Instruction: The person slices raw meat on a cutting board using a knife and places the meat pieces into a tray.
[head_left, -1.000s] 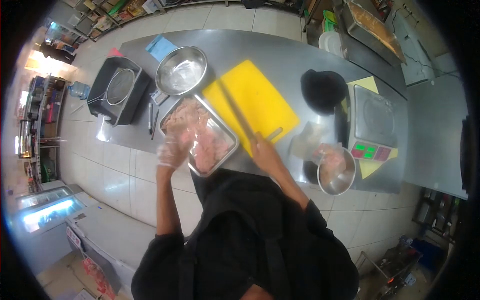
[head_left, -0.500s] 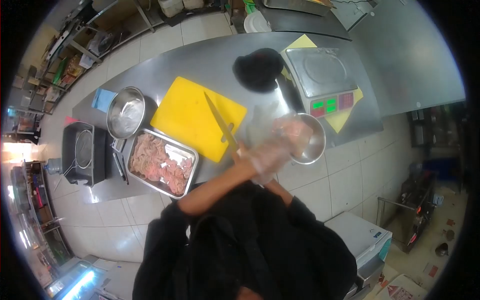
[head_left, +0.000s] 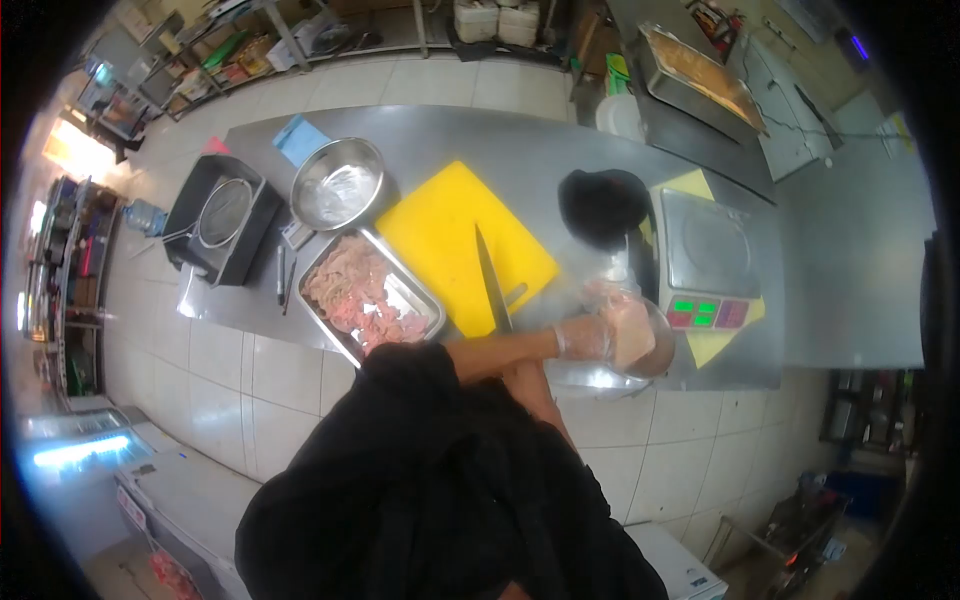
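Note:
My left arm crosses over my right. My left hand (head_left: 592, 336), in a clear plastic glove, is closed on a pale pink piece of raw meat (head_left: 631, 328) at the metal bowl (head_left: 660, 352) on the right. Below the left forearm my right hand (head_left: 524, 378) is closed on a long knife (head_left: 492, 285), its handle mostly hidden. The blade points away over the yellow cutting board (head_left: 430, 222). Left of the board, cut raw meat (head_left: 350, 285) lies in a steel tray (head_left: 432, 312).
A digital scale (head_left: 708, 245) with lit green digits stands at the right, beside a black bundle (head_left: 603, 205). Another metal bowl (head_left: 338, 185), a grey bin (head_left: 255, 235) with a strainer (head_left: 226, 212), and a marker (head_left: 281, 275) are on the left.
The view has shifted, so the table sits further right and lower in it. My left hand stays at the bowl with the meat, less blurred now. My right hand keeps the knife.

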